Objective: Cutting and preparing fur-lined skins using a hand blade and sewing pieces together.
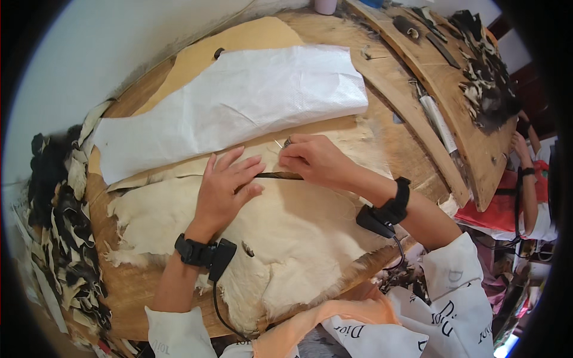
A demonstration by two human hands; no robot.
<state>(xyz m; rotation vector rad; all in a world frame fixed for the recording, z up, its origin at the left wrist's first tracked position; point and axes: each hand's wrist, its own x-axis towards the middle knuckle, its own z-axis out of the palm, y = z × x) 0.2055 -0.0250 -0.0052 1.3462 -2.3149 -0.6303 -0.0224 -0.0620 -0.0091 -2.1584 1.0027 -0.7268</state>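
A cream pelt (298, 221), fur showing along its ragged edges, lies skin side up on the wooden table. My left hand (230, 182) rests on it, fingers spread. Opposite, my right hand (316, 158) has its fingertips pinched together; a thin pale sliver shows beside them, but what they hold is too small to make out. Something dark, perhaps a ring, sits at its fingers. Between both hands runs a dark furry slit (277, 175) in the skin. Beyond them a white woven plastic sheet (239, 89) covers part of the pelt and a tan sheet (262, 33).
Black and cream fur scraps (68, 232) pile up along the left edge. Long wooden boards (412, 131) and a white tube-like thing (437, 122) lie on the right. More dark scraps (486, 77) are at the far right, where another person's arm (525, 161) shows. A wall borders the far left.
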